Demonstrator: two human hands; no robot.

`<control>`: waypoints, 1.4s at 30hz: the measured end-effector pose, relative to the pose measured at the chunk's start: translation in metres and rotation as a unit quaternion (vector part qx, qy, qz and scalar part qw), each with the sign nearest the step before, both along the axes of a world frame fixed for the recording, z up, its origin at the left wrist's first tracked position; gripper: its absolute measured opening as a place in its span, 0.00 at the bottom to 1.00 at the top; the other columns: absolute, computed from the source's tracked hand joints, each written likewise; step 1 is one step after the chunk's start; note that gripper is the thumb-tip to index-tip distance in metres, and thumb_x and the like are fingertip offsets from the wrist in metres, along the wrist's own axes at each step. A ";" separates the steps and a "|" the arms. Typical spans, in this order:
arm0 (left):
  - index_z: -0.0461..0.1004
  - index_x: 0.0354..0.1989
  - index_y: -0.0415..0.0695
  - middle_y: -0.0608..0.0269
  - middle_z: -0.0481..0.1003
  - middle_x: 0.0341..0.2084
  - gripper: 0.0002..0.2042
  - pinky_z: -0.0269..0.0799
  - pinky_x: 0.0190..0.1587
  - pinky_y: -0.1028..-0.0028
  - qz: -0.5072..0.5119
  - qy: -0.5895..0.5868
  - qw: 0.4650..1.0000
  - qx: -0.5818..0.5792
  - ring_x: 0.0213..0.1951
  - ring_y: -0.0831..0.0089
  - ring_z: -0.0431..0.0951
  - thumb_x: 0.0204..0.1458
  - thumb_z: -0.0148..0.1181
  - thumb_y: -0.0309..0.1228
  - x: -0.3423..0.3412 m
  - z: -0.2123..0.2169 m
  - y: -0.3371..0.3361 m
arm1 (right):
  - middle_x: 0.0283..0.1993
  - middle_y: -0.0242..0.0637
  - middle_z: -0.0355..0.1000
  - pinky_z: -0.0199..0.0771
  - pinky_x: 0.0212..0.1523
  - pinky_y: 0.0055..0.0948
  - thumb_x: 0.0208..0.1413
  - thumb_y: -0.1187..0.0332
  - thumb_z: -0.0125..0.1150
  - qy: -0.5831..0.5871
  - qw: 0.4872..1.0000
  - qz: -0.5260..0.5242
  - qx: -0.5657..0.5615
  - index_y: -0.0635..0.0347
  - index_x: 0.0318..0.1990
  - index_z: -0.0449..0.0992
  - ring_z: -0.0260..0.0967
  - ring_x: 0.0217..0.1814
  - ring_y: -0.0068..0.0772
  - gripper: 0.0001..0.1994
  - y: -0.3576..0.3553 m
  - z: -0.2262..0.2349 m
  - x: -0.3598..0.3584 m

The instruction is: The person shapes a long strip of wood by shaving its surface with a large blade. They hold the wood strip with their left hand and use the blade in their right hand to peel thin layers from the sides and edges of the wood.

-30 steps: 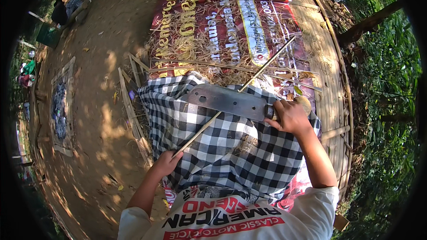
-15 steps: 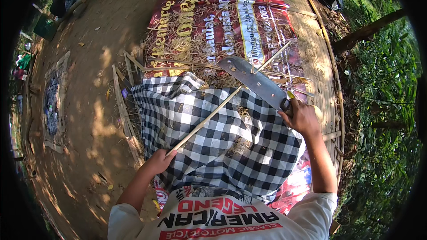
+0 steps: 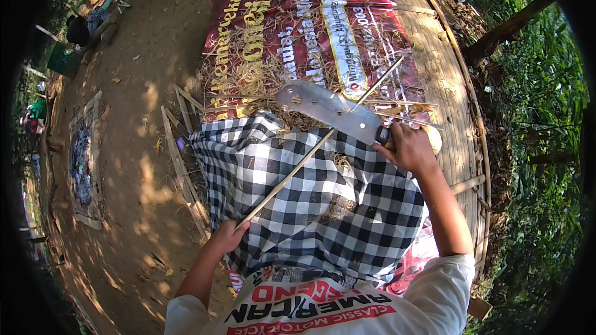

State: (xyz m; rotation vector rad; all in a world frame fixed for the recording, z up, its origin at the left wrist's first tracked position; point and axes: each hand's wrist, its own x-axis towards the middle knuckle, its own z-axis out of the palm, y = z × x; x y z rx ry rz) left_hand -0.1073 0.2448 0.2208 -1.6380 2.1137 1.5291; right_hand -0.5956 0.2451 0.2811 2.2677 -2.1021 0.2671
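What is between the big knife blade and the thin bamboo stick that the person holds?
Nothing visible. The broad blade, held by the right hand, lies directly across the bamboo stick. The left hand grips the stick's near end over the checked cloth.

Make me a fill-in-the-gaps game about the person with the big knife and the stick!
1. The right hand grips the handle of a broad metal ____.
2. The left hand holds the near end of a long thin ____.
3. The cloth over the person's lap has a black and white ____ pattern.
4. The blade rests across the stick, above a ____ banner strewn with dry shavings.

Missing words: knife; stick; checked; red
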 end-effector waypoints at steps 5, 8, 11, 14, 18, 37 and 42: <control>0.71 0.26 0.30 0.49 0.65 0.13 0.31 0.64 0.27 0.62 -0.021 -0.021 0.999 0.037 0.19 0.63 0.65 0.60 0.47 0.54 0.000 -0.001 -0.012 | 0.25 0.48 0.74 0.73 0.26 0.42 0.50 0.44 0.62 -0.009 0.997 -0.073 0.012 0.65 0.35 0.70 0.74 0.25 0.50 0.27 -0.001 0.000 -0.024; 0.71 0.26 0.31 0.51 0.65 0.12 0.32 0.64 0.27 0.62 -0.013 -0.047 0.997 0.057 0.19 0.64 0.63 0.60 0.46 0.55 -0.005 0.005 -0.011 | 0.24 0.46 0.73 0.73 0.25 0.41 0.50 0.44 0.62 -0.042 0.996 -0.077 0.002 0.65 0.34 0.70 0.74 0.23 0.50 0.27 -0.003 0.004 -0.005; 0.70 0.24 0.31 0.52 0.64 0.11 0.32 0.63 0.26 0.62 -0.006 -0.042 0.998 0.038 0.18 0.64 0.63 0.59 0.46 0.56 0.005 -0.007 -0.007 | 0.26 0.47 0.73 0.72 0.26 0.42 0.50 0.45 0.63 -0.014 0.998 -0.039 0.054 0.63 0.34 0.70 0.73 0.24 0.50 0.26 -0.002 0.003 0.023; 0.71 0.24 0.31 0.51 0.64 0.11 0.31 0.62 0.25 0.61 -0.009 -0.042 0.998 0.043 0.18 0.63 0.63 0.59 0.48 0.55 0.004 -0.011 -0.008 | 0.24 0.44 0.71 0.71 0.23 0.39 0.50 0.43 0.62 -0.019 0.997 0.054 0.057 0.62 0.32 0.69 0.72 0.23 0.47 0.26 0.002 0.003 0.044; 0.71 0.23 0.31 0.52 0.65 0.11 0.31 0.62 0.25 0.61 0.001 -0.014 1.000 0.024 0.18 0.64 0.64 0.60 0.48 0.53 0.001 -0.003 -0.006 | 0.26 0.45 0.74 0.73 0.24 0.40 0.51 0.41 0.60 -0.019 0.998 0.061 0.007 0.64 0.34 0.69 0.74 0.24 0.47 0.28 -0.006 0.007 0.001; 0.72 0.22 0.32 0.59 0.66 0.11 0.30 0.66 0.26 0.65 0.028 -0.032 0.993 0.114 0.19 0.71 0.66 0.59 0.49 0.54 0.019 -0.029 -0.013 | 0.27 0.48 0.73 0.74 0.26 0.40 0.52 0.42 0.59 0.005 0.999 0.017 0.039 0.63 0.33 0.69 0.74 0.27 0.49 0.27 0.009 0.002 0.006; 0.72 0.23 0.32 0.61 0.66 0.12 0.30 0.65 0.27 0.66 0.016 -0.021 0.995 0.092 0.20 0.72 0.66 0.59 0.49 0.54 0.013 -0.023 -0.015 | 0.27 0.52 0.75 0.76 0.33 0.46 0.54 0.41 0.55 -0.006 0.958 -0.278 0.071 0.63 0.36 0.71 0.76 0.32 0.53 0.28 0.004 0.036 -0.063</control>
